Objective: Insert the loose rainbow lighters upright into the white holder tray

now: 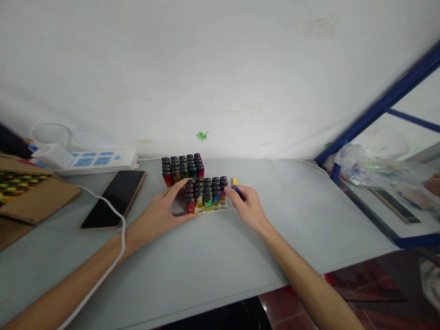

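A pale tray (209, 210) holds rows of black-topped lighters (208, 195) in red, yellow, green, blue and purple, with some front slots bare. My left hand (165, 206) grips the tray's left side, thumb at the front corner and fingers behind. At the tray's right side, my right hand (246, 205) is closed on a dark blue lighter (238, 191). Just behind that hand lies a small yellow object (234, 181). Another block of lighters (182, 168) stands behind the tray, to the left.
A phone (115, 199) lies at the left under a white cable (122, 238). Behind it is a power strip (99, 160). An open cardboard box (37, 197) sits at the far left. At the right are a blue metal frame (374, 103) and plastic bags (367, 165).
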{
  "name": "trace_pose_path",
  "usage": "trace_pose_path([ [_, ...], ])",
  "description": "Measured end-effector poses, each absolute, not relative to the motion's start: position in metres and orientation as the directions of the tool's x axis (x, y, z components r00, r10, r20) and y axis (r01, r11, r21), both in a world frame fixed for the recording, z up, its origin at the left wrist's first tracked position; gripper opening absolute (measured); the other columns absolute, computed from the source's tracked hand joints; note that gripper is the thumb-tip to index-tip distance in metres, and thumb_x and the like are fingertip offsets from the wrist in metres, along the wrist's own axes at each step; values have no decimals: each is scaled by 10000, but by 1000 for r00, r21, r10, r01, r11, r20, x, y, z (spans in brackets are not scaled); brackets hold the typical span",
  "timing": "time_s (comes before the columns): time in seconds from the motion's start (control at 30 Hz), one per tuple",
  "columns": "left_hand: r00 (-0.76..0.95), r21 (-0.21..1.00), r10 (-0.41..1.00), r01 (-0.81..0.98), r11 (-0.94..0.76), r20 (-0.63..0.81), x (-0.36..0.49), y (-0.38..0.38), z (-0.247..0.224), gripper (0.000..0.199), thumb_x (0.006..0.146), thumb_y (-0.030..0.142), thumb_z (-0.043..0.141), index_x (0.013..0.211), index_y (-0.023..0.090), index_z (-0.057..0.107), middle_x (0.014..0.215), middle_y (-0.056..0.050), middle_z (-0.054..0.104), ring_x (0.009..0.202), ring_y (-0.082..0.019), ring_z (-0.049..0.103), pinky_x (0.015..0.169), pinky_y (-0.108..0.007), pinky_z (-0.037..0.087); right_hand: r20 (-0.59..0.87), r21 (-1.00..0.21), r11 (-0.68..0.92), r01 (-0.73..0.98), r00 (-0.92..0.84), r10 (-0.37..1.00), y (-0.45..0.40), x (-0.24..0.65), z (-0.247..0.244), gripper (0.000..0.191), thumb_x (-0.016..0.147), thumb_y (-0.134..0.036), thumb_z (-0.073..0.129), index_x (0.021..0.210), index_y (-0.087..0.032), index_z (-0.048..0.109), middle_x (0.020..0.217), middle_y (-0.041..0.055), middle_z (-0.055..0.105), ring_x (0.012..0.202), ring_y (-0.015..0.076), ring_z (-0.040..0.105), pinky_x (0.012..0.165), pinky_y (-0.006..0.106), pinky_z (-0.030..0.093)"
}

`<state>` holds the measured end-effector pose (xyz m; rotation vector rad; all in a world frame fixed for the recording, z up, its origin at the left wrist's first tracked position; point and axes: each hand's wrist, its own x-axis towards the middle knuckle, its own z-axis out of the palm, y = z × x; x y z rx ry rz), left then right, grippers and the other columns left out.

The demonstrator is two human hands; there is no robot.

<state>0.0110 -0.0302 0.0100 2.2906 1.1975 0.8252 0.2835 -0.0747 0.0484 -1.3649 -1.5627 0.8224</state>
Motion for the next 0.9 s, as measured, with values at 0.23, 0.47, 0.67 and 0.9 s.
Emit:
trace_pose_path([
  [0.23,462,614,831,569,-547,312,10,-28,6,962,803,667,806,1590,264,427,1458,-156,688,1286,-428,701,1129,-619,565,178,-866,139,480,36,983,-71,281,43,435,939,-557,490,645,-243,424,585,-43,415,581,129,389,580,292,273],
  [0.47,446,608,839,584,-538,313,12,-32,12,908,816,624,808,1578,278,457,1492,-121,675,1323,-430,682,1150,-596,558,214,-899,208,386,-30,976,-77,290,50,386,1057,-622,535,1021,-238,556,757,-35,600,685,154,533,652,276,403],
  [0.67,451,618,842,581,-529,297,13,-33,13,927,804,607,824,1581,270,447,1480,-138,680,1325,-418,684,1162,-597,546,417,-705,432,562,-164,894,-77,302,62,369,1050,-587,607,984,-233,686,986,84,684,908,222,631,832,349,510],
  [0.9,468,605,836,589,-536,285,12,-31,10,944,826,604,813,1602,246,412,1522,-159,643,1350,-418,663,1165,-597,536,326,-746,417,520,-261,909,-79,307,63,375,1043,-586,632,971,-224,693,727,4,698,618,160,632,635,282,485],
])
